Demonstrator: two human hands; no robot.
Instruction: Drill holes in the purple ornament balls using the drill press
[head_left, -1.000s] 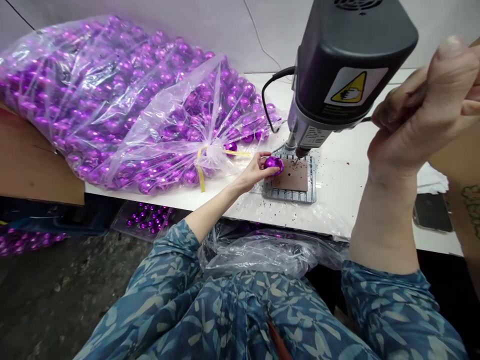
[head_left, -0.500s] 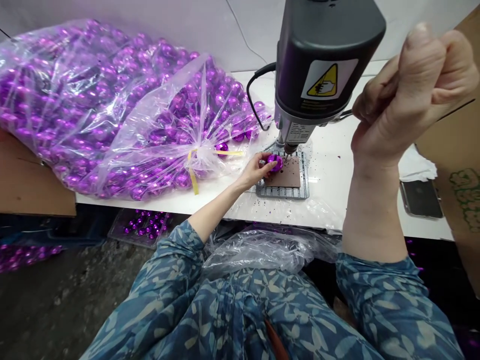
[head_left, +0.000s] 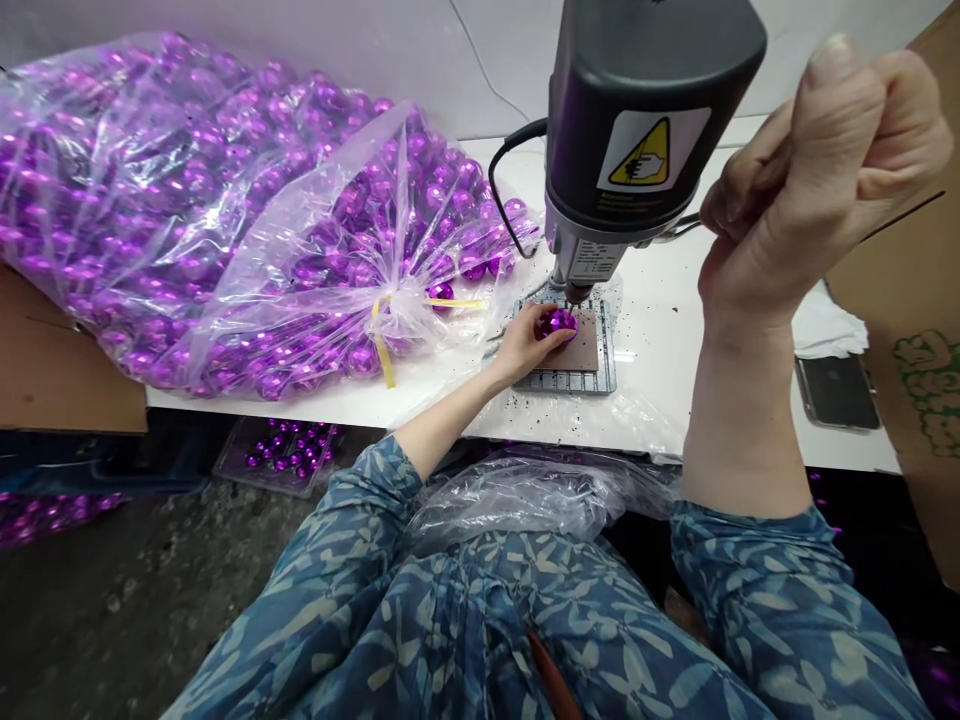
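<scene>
Between the thumb and fingers of my left hand [head_left: 527,347] is a shiny purple faceted ball [head_left: 561,323]. The ball sits right below the bit of a black bench drill press [head_left: 660,100]; I cannot tell whether the bit touches it. Under the ball lies a brown board [head_left: 581,350] on the slotted metal base [head_left: 606,378] of the drill. My right hand [head_left: 832,180] is raised beside the motor housing, its fingers wrapped round the drill's feed lever [head_left: 684,227]. The lever's end is hidden inside my fist.
A large clear bag of purple balls [head_left: 225,220], tied with yellow tape [head_left: 384,345], fills the table's left. A phone [head_left: 836,390] and white tissue [head_left: 829,322] lie at right, near a cardboard box [head_left: 919,300]. Below stands a tray of purple balls [head_left: 289,447]. Dark shavings dot the table [head_left: 652,350].
My left hand has moved the purple ball slightly right, to beneath the drill bit. My right hand keeps its grip on the lever. The whole view has shifted a little.
</scene>
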